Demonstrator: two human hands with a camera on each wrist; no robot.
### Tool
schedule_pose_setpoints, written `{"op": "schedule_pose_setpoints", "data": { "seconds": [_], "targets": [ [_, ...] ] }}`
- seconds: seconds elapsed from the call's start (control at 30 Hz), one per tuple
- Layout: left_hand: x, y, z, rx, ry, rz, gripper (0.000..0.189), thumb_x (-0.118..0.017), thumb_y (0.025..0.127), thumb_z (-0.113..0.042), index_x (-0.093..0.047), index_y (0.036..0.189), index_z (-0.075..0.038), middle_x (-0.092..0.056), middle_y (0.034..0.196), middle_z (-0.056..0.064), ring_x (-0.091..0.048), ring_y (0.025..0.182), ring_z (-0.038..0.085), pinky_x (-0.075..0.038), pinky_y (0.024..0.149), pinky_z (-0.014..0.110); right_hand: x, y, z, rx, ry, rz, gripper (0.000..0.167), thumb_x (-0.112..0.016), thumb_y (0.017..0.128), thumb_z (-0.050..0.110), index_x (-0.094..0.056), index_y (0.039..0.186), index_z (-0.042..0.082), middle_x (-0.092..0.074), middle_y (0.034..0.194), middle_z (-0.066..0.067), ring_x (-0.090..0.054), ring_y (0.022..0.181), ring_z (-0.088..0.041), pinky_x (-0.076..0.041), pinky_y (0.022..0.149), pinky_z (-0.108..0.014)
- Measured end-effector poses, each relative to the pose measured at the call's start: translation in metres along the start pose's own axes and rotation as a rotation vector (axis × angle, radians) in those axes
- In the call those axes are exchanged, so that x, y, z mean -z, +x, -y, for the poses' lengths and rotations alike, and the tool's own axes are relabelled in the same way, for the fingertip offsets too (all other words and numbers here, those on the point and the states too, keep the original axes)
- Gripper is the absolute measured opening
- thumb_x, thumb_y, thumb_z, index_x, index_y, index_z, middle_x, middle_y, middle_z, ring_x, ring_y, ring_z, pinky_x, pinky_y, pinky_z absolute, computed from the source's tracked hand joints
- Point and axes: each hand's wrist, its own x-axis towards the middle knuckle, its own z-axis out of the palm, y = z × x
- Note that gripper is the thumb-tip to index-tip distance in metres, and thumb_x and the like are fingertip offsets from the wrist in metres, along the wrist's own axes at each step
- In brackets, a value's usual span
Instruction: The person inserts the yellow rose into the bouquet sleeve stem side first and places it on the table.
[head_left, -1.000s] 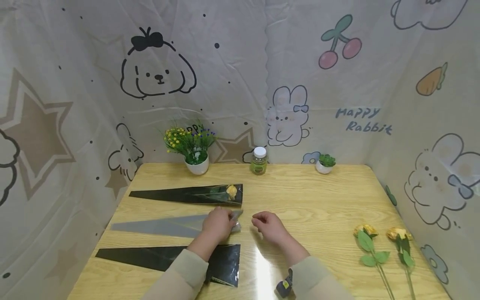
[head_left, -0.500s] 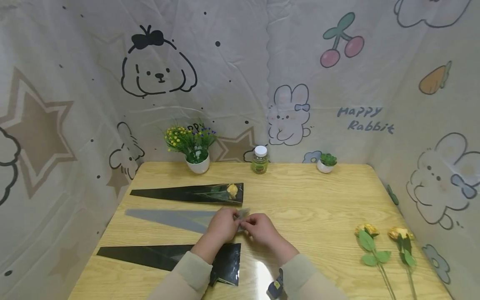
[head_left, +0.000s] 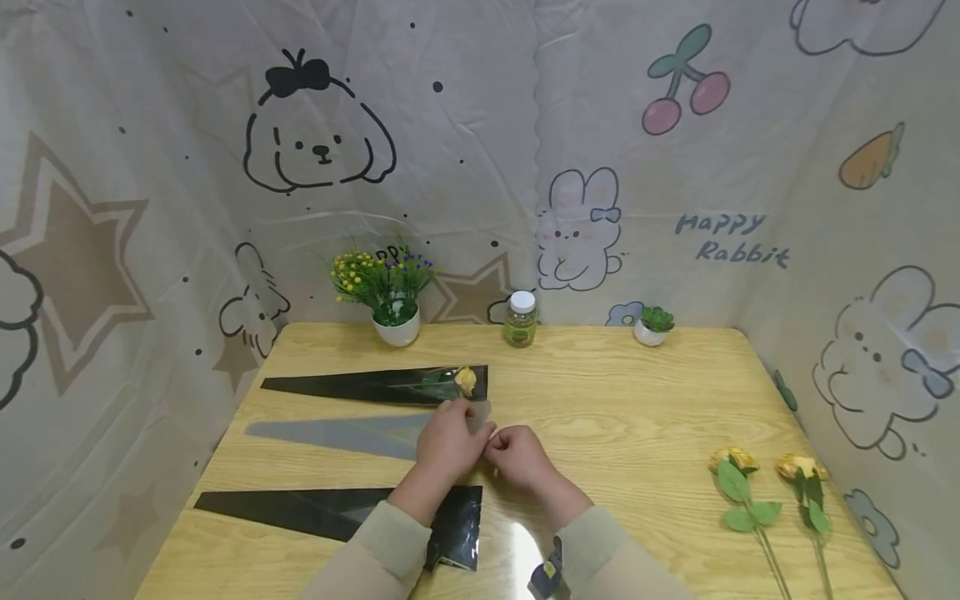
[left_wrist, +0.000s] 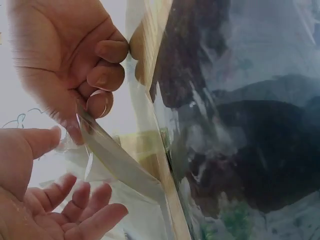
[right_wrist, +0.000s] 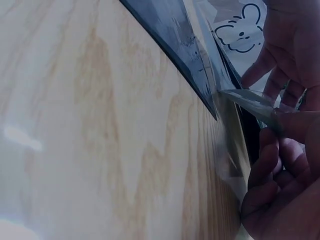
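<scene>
A grey translucent flower sleeve (head_left: pixel 337 432), long and tapering, lies across the left half of the table with its wide end at my hands. My right hand (head_left: pixel 519 458) pinches the edge of that end between thumb and fingers; in the right wrist view a fold of the sleeve (right_wrist: pixel 252 106) stands up from the pinch. Close by, my left hand (head_left: pixel 448 446) has its thumb and fingers spread loosely apart at the sleeve's mouth (left_wrist: pixel 120 160). Whether the left fingertips touch the film, I cannot tell. In the head view, both hands hide much of the wide end.
Behind lies a black sleeve (head_left: pixel 337 386) with a yellow rose (head_left: pixel 466 381); another black sleeve (head_left: pixel 285 512) lies in front, partly under my left arm. Two yellow roses (head_left: pixel 733 460) lie at right. A flower pot (head_left: pixel 397 327), lidded jar (head_left: pixel 521 323) and succulent (head_left: pixel 652 327) line the back.
My right hand has come left to the sleeve and taken its edge. The left hand, earlier gripping the wide end, has loosened its fingers. The sleeve has shifted slightly right.
</scene>
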Motion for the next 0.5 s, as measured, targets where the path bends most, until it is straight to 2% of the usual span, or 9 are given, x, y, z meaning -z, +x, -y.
{"op": "schedule_pose_setpoints", "data": {
  "seconds": [0.17, 0.3, 0.5],
  "targets": [
    [0.0011, 0.0033, 0.0016, 0.036, -0.056, 0.014, 0.031, -0.080, 0.096, -0.040, -0.069, 0.107, -0.013, -0.069, 0.099, 0.003, -0.066, 0.085, 0.022, -0.054, 0.071, 0.043, 0.0007, 0.0003, -0.0030, -0.006, 0.019, 0.020, 0.033, -0.073, 0.098, 0.009, -0.068, 0.070, -0.006, -0.058, 0.057, 0.002, -0.051, 0.055, -0.008, -0.041, 0.057, -0.023],
    [0.0035, 0.0035, 0.0044, 0.068, -0.109, 0.029, 0.029, -0.083, 0.094, -0.039, -0.068, 0.103, -0.015, -0.068, 0.091, -0.002, -0.062, 0.078, 0.017, -0.050, 0.067, 0.039, 0.0011, 0.0018, -0.0049, 0.005, 0.007, 0.000, 0.034, -0.072, 0.098, 0.011, -0.067, 0.068, -0.004, -0.052, 0.058, 0.007, -0.048, 0.058, -0.009, -0.040, 0.058, -0.024],
    [0.0078, 0.0031, 0.0050, 0.046, -0.103, 0.017, 0.018, -0.077, 0.096, -0.030, -0.066, 0.094, -0.016, -0.064, 0.084, -0.002, -0.059, 0.072, 0.018, -0.048, 0.063, 0.038, 0.0005, 0.0027, -0.0055, -0.029, 0.042, -0.032, 0.038, -0.070, 0.102, 0.015, -0.066, 0.072, -0.008, -0.051, 0.058, 0.006, -0.047, 0.058, -0.010, -0.038, 0.056, -0.026]
  ]
}}
